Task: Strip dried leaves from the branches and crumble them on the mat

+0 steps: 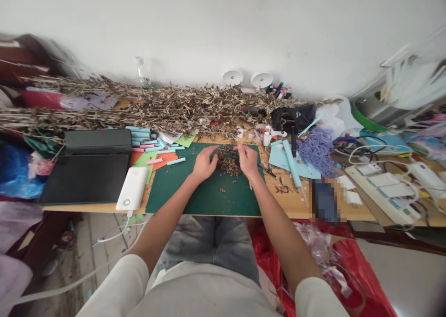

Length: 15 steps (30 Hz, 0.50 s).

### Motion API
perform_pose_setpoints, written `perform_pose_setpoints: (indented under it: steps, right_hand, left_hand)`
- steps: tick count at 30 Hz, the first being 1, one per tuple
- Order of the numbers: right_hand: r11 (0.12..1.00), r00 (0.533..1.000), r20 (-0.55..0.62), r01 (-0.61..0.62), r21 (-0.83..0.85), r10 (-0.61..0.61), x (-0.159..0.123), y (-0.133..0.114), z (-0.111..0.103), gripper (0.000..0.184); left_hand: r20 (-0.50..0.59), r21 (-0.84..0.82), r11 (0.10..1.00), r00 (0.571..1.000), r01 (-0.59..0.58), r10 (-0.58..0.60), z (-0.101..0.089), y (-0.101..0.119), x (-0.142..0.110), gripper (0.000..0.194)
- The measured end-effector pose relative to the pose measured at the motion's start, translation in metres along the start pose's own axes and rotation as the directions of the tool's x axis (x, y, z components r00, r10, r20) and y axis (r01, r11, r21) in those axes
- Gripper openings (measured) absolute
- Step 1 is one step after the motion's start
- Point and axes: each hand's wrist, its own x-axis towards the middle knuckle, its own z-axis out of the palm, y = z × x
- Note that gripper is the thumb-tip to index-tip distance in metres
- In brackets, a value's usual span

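Observation:
A small heap of dry, crumbled brown leaves (230, 164) lies on the green cutting mat (188, 191) between my two hands. At its left edge, my left hand (205, 163) is open, thumb apart from the stretched fingers. Across from it, my right hand (248, 160) curves around the heap's right side, fingers reaching inward over its far edge; its thumb is hard to make out. A thin pale stick end shows beneath the right hand. Loose crumbs are scattered nearer me on the mat. Long bundles of dried leafy stalks (181, 106) lie behind, along the wall.
Left of the mat are a black tablet case (87, 177), a white power bank (132, 188) with a cable, and rolled paper tubes (141, 135). To the right lie a glue gun (273, 133), blue paper (278, 158), purple yarn (317, 150) and a power strip (383, 194).

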Motion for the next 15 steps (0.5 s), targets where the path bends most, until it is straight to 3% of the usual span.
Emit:
perform_pose_setpoints:
  steps: [2, 5, 9, 13, 15]
  right_hand:
    - [1.0, 1.0, -0.015, -0.018, -0.009, 0.018, 0.015, 0.009, 0.006, 0.047]
    - [0.997, 0.998, 0.05, 0.05, -0.061, -0.047, 0.03, 0.012, 0.016, 0.045]
    - [0.986, 0.977, 0.147, 0.163, -0.042, -0.155, 0.021, 0.002, 0.018, 0.041]
    - [0.991, 0.99, 0.049, 0.127, 0.051, -0.13, 0.007, -0.001, 0.01, 0.043]
    - [0.995, 0.996, -0.004, 0.084, 0.049, -0.084, 0.008, 0.001, 0.009, 0.043]
  left_hand:
    - [-0.015, -0.021, 0.999, 0.999, 0.03, -0.03, 0.002, 0.002, 0.002, 0.037]
    - [0.031, -0.004, 1.0, 0.999, 0.028, -0.028, 0.012, 0.007, 0.006, 0.04]
    - [0.067, -0.067, 0.998, 0.998, -0.002, 0.007, 0.023, 0.007, 0.01, 0.038]
    - [-0.038, -0.057, 0.997, 0.998, 0.048, -0.05, 0.025, -0.002, 0.019, 0.037]
    - [-0.01, -0.033, 0.999, 0.999, 0.031, -0.031, 0.026, -0.004, 0.024, 0.036]
